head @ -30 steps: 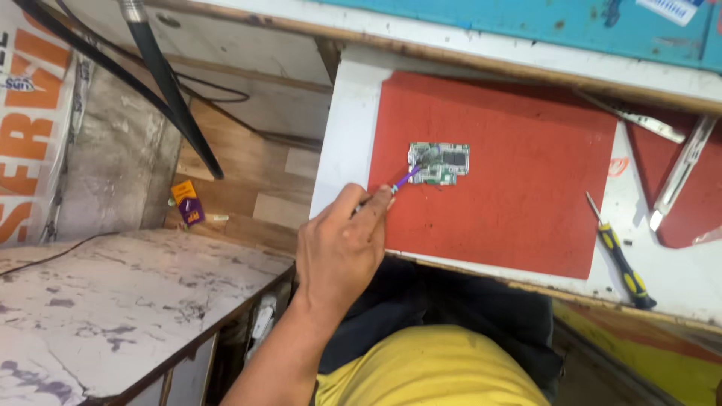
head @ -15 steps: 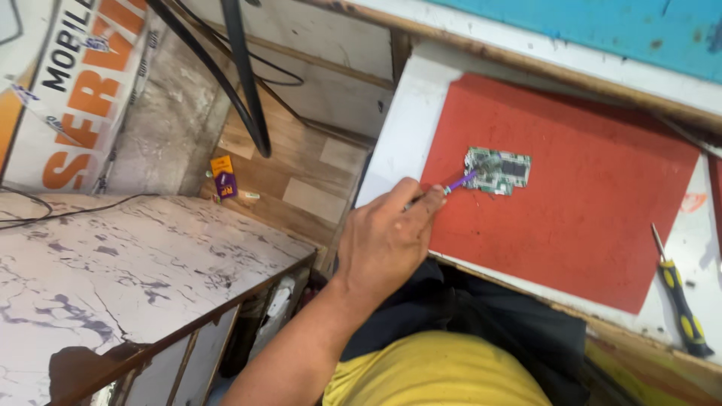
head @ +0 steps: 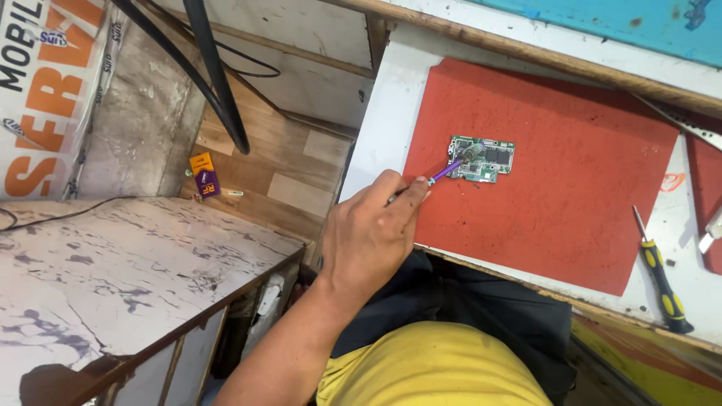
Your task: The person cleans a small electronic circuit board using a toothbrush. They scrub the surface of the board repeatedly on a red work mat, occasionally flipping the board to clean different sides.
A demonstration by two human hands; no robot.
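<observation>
My left hand [head: 372, 237] is shut on a thin tool with a purple handle [head: 445, 172]. Its tip rests on the left end of a small green circuit board [head: 483, 159]. The board lies on a red mat [head: 556, 180] on a white worktop [head: 383, 128]. My right hand is out of view. My yellow shirt and dark trousers fill the bottom of the view.
A yellow-and-black screwdriver [head: 660, 275] lies on the worktop right of the mat. A second red mat [head: 707, 162] and a metal tool [head: 711, 237] sit at the right edge. Black cables [head: 214, 83] hang at the upper left. A marbled counter [head: 113, 271] stands at the lower left.
The camera has swung, so the mat and board now sit further right in the view. My left hand keeps the tool's tip on the board's left end.
</observation>
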